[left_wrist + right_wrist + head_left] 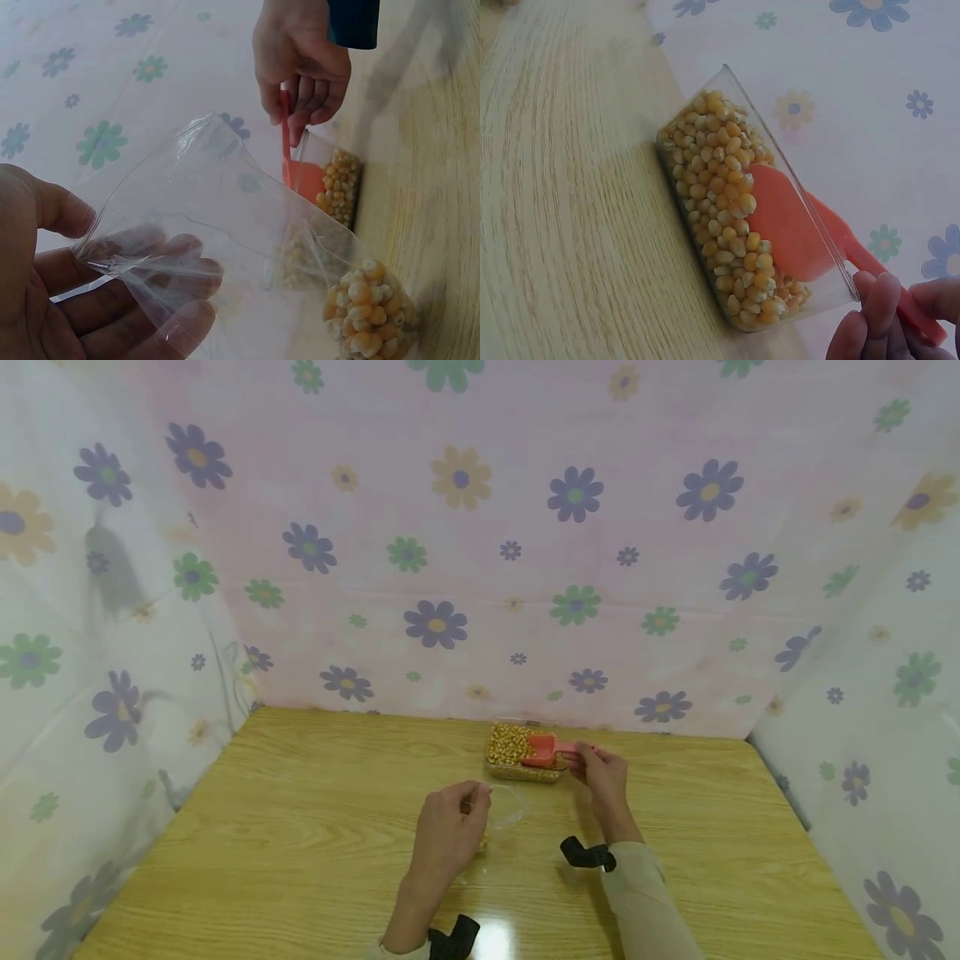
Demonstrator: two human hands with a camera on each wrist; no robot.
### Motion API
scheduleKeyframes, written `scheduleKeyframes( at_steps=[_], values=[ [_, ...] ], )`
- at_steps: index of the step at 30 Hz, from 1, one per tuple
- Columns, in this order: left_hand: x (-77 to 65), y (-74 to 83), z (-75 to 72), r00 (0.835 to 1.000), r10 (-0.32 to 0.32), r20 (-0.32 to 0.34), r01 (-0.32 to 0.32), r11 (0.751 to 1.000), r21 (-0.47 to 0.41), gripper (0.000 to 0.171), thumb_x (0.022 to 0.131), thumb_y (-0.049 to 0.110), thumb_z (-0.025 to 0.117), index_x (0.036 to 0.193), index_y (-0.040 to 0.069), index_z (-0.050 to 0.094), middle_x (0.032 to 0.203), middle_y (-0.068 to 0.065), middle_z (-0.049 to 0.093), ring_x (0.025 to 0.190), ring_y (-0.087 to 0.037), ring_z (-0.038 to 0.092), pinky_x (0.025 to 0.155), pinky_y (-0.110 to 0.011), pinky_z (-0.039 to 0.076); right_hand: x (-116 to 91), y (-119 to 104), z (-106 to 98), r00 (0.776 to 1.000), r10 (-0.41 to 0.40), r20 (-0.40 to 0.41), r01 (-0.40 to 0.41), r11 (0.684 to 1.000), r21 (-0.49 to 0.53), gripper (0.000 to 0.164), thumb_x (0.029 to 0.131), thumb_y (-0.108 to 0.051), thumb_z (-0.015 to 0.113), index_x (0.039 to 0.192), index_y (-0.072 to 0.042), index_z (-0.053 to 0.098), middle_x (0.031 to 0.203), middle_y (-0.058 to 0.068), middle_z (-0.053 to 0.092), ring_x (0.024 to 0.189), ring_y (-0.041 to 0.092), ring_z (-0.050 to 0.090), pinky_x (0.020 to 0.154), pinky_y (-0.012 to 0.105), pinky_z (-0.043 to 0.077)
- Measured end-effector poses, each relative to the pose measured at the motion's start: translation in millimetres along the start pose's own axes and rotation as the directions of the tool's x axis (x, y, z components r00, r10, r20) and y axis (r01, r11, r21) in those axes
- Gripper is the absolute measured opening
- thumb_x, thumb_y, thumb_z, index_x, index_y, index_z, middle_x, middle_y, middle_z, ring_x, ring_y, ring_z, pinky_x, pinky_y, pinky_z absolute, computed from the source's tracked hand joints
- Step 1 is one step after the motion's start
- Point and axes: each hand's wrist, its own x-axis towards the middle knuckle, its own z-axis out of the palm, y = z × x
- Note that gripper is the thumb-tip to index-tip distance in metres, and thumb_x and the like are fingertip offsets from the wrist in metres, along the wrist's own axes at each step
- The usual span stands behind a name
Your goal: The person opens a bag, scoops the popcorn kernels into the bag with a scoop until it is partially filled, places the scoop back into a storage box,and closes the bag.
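Note:
My left hand (448, 827) pinches the top edge of a clear plastic bag (202, 180) between thumb and forefinger. Its mouth gapes, and a small heap of corn kernels (366, 311) lies at the bottom. Further off, my right hand (602, 777) grips the handle of a red scoop (542, 750). The scoop's bowl is dipped among the kernels inside a clear rectangular container (525, 773). In the right wrist view, kernels (712, 187) crowd against the scoop's front edge, and the fingers hold the handle just outside the container's rim.
The container stands on a wood-grain table (315, 827) near its back edge. Flower-printed cloth (517, 527) hangs behind the table and along both sides. A black wrist mount (588, 853) sticks out from the right wrist, another (455, 937) from the left.

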Motion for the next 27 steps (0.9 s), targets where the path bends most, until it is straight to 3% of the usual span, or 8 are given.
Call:
scheduleKeyframes(
  at_steps=[8,17,21,24,27],
  values=[
    [-1.2,1.7,-1.2,1.000,-0.020,-0.008,0.020,1.000,-0.019,0.027,0.103,0.019,0.056,0.094,0.008,0.080,0.059,0.005,0.060,0.044,-0.002,0.033,0.045,-0.022,0.033,-3,1,-5,0.997,0.068,0.024,-0.070,0.994,0.088,0.038,0.105,-0.022,0.058,0.128,0.008,0.062,0.079,-0.005,0.074,0.076,0.008,0.071,0.079,0.027,0.058],
    [-1.1,1.2,-1.0,1.000,-0.013,-0.008,0.013,1.000,-0.024,0.028,0.103,0.018,0.057,0.090,0.007,0.079,0.059,0.005,0.059,0.044,-0.003,0.039,0.048,-0.023,0.039,-5,7,-10,0.991,0.124,0.046,-0.131,0.965,0.229,0.042,0.106,-0.021,0.056,0.138,0.006,0.056,0.081,-0.006,0.077,0.077,0.006,0.070,0.082,0.026,0.057],
    [-1.0,1.6,-0.5,1.000,-0.009,-0.001,0.009,1.000,-0.024,0.032,0.103,0.017,0.057,0.077,0.007,0.072,0.054,0.005,0.053,0.044,-0.003,0.037,0.049,-0.023,0.038,-6,9,-13,0.987,0.147,0.057,-0.157,0.941,0.300,0.033,0.106,-0.021,0.057,0.129,0.001,0.063,0.081,-0.005,0.077,0.076,0.007,0.068,0.081,0.026,0.057],
    [-1.2,2.3,-0.5,1.000,-0.006,0.006,0.006,1.000,-0.022,0.036,0.103,0.017,0.057,0.070,0.007,0.066,0.051,0.006,0.048,0.043,-0.002,0.035,0.048,-0.022,0.036,-8,9,-14,0.984,0.159,0.082,-0.178,0.916,0.359,0.024,0.106,-0.021,0.056,0.115,-0.004,0.071,0.082,-0.003,0.077,0.074,0.008,0.067,0.079,0.025,0.056],
    [-1.5,3.0,-0.8,1.000,-0.004,0.005,0.005,1.000,-0.023,0.035,0.103,0.017,0.057,0.071,0.007,0.067,0.052,0.006,0.048,0.044,-0.002,0.035,0.048,-0.022,0.036,-11,8,-14,0.980,0.152,0.128,-0.192,0.889,0.415,0.024,0.107,-0.020,0.053,0.101,-0.011,0.074,0.083,-0.002,0.077,0.071,0.007,0.065,0.078,0.024,0.054]
  ],
)
